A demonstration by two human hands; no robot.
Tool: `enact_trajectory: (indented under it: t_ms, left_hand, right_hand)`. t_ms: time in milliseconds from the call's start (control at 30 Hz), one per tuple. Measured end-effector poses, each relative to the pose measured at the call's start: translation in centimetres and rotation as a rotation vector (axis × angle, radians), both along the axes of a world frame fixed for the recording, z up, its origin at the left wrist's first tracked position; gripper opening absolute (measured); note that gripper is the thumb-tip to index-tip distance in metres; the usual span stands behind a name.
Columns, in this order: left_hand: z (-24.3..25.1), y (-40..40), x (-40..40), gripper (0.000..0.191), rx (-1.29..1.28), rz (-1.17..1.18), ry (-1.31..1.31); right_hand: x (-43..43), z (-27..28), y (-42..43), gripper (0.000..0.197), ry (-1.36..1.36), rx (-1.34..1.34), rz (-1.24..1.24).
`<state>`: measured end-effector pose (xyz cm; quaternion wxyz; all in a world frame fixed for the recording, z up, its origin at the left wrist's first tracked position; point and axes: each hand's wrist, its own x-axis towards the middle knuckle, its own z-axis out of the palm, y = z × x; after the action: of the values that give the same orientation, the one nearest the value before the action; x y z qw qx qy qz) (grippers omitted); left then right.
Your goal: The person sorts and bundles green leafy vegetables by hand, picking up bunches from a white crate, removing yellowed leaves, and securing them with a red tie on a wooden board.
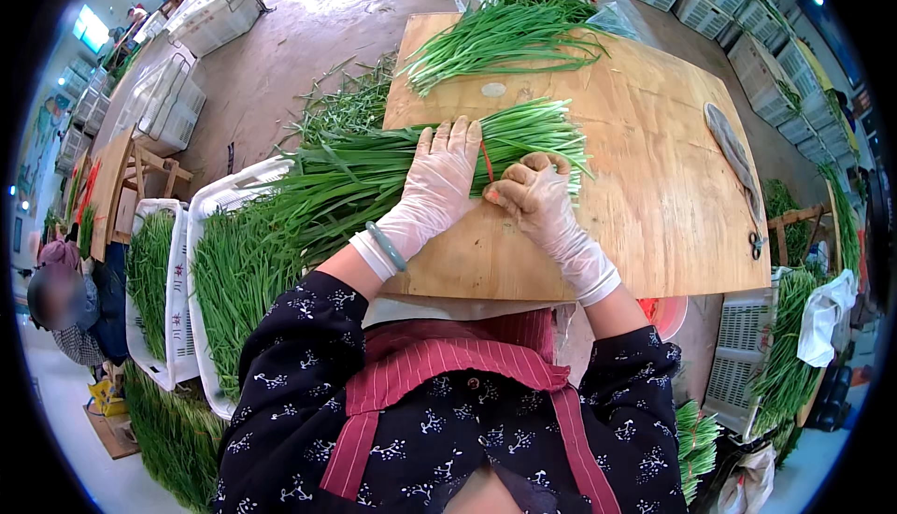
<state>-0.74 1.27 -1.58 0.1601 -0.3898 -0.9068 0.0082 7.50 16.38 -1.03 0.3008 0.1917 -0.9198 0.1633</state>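
Note:
A thick bundle of garlic chives (pixel 357 163) lies across the wooden board (pixel 652 184), its pale cut ends to the right and its leaves hanging over the left edge. My left hand (pixel 448 170), in a thin glove, presses flat on top of the bundle with fingers extended. A red tie band (pixel 487 161) runs over the stems beside those fingers. At the near side of the bundle, my gloved right hand (pixel 532 188) pinches the band between thumb and curled fingers. Whether the band is knotted underneath is hidden.
Loose chives (pixel 504 37) lie at the board's far end. A grey cloth strip (pixel 729 142) and small scissors (pixel 756 245) rest near its right edge. White crates of chives (pixel 245 269) stand left; another person (pixel 66 290) is beyond. A reddish basin (pixel 666 314) sits below the near edge.

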Motion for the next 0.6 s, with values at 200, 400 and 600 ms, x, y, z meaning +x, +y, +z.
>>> enact_trajectory:
  t_ms: [200,400,600]
  left_hand:
    - [-2.7,0.1,1.6,0.090,-0.017,0.106,0.269]
    - [2.6,0.6,4.0,0.103,-0.171,0.000,-0.051]
    - [1.0,0.3,3.4,0.090,-0.110,0.051,0.013]
  right_hand:
    - [4.0,-3.6,-2.9,0.011,-0.154,-0.038,-0.309]
    - [7.4,-6.4,-5.4,0.020,-0.246,-0.467,-0.414]
    - [7.0,-2.2,-5.3,0.027,-0.610,-1.340,-0.260]
